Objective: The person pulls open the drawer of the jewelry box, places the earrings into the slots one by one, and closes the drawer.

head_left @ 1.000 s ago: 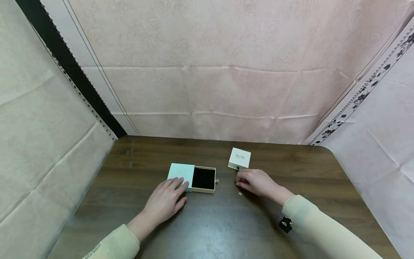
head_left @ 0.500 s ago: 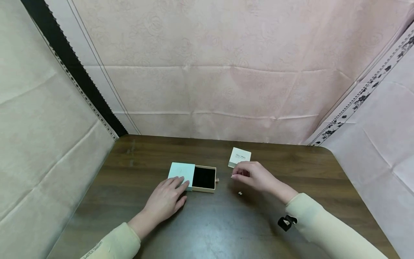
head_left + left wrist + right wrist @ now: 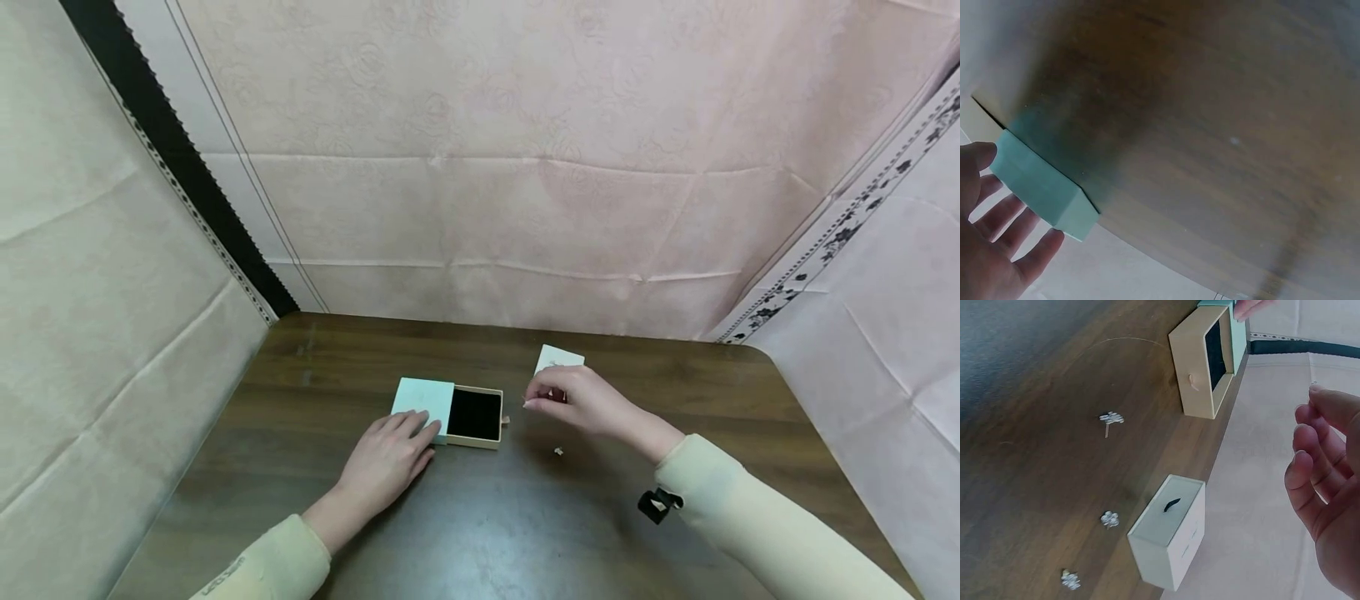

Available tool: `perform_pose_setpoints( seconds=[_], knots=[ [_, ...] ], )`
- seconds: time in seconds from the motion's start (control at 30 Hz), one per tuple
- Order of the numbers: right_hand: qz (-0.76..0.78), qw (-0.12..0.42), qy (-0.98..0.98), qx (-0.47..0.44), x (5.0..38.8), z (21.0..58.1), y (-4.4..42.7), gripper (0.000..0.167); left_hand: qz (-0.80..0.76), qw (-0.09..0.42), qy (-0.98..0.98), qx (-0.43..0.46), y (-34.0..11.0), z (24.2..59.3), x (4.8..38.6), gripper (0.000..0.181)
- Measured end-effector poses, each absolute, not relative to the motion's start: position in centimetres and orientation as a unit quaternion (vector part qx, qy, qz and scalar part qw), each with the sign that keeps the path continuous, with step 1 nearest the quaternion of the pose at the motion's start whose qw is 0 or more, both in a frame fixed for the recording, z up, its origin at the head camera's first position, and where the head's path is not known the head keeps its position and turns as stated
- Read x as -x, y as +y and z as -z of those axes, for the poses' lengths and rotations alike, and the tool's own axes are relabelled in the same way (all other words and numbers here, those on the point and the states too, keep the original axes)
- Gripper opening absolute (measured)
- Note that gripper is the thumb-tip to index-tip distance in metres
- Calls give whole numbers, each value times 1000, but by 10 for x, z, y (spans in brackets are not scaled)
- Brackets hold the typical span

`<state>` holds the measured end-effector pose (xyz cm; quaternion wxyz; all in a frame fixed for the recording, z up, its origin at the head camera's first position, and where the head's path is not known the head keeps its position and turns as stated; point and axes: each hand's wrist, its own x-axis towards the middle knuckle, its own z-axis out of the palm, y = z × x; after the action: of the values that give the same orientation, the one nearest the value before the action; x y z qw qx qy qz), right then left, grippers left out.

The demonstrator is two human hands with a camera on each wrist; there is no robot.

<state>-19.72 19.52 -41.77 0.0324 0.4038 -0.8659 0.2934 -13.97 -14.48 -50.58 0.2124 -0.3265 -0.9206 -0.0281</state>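
Observation:
My left hand (image 3: pixel 386 454) rests relaxed fingers on the light teal sleeve (image 3: pixel 422 402) of a drawer-style box; its thumb lies by the front side (image 3: pixel 1029 172). The cream drawer (image 3: pixel 1192 378), lined in black, is pulled partly out to the right. My right hand (image 3: pixel 581 400) is raised off the table, with thumb and forefinger pinching a tiny shiny thing (image 3: pixel 1314 384), too small to identify. Below it lie several sparkly stud-like pieces: one with a thin post (image 3: pixel 1111 417) and two flower-shaped ones, the nearer (image 3: pixel 1109 519) and another (image 3: pixel 1070 579).
A small white box (image 3: pixel 1169 534) with a black ribbon tab stands behind my right hand, partly covered in the head view. Pale patterned cloth (image 3: pixel 480 208) hangs behind the brown wooden table (image 3: pixel 480 533) and at both sides.
My right hand has lifted from the table in front of the white box and moved left toward the teal box, now covering much of the white box. My left hand has stayed in place.

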Motion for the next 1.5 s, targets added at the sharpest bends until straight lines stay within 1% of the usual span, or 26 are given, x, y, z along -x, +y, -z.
perform_pose_setpoints(
  seconds=[0.4, 0.63, 0.8, 0.97, 1.27, 1.5],
  knots=[
    [-263, 22, -865, -426, 206, 420, 176, 7, 16, 221, -917, 332, -144, 504, 145, 36],
    [-248, 16, -864, -438, 213, 427, 164, 6, 13, 223, -917, 331, -144, 506, 148, 31],
    [-241, 9, -867, -436, 217, 431, 157, 7, -5, 221, -916, 334, -144, 506, 148, 33],
    [-236, -13, -873, -426, 223, 433, 150, 6, -23, 228, -913, 337, -144, 506, 149, 39],
    [-255, -74, -872, -412, 240, 436, 138, 8, -25, 235, -912, 335, -143, 508, 149, 39],
    [-246, -89, -867, -425, 250, 431, 125, 9, -27, 232, -914, 331, -143, 510, 148, 38]
  ],
)
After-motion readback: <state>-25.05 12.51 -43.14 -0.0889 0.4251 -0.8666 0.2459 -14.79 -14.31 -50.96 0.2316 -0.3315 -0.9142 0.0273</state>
